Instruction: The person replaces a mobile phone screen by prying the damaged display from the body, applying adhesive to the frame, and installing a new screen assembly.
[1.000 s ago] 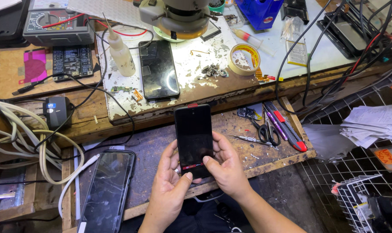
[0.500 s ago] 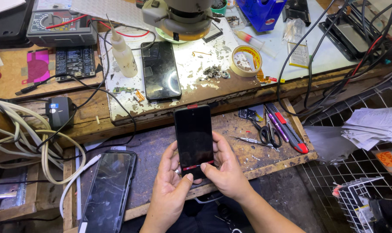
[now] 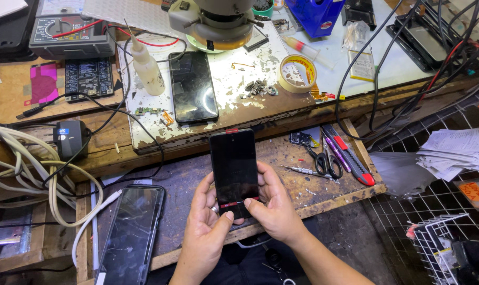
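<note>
Two hands hold one dark phone (image 3: 234, 171) up over the lower wooden desk (image 3: 323, 192), just as they did a moment ago; it has hardly moved, so the work is at the same spot. The left hand (image 3: 207, 227) curls round the phone's lower left edge, thumb pressing near the red strip at the bottom. The right hand (image 3: 273, 203) wraps the lower right edge, thumb on the glass too. Scissors (image 3: 323, 161) lie near, to the right.
</note>
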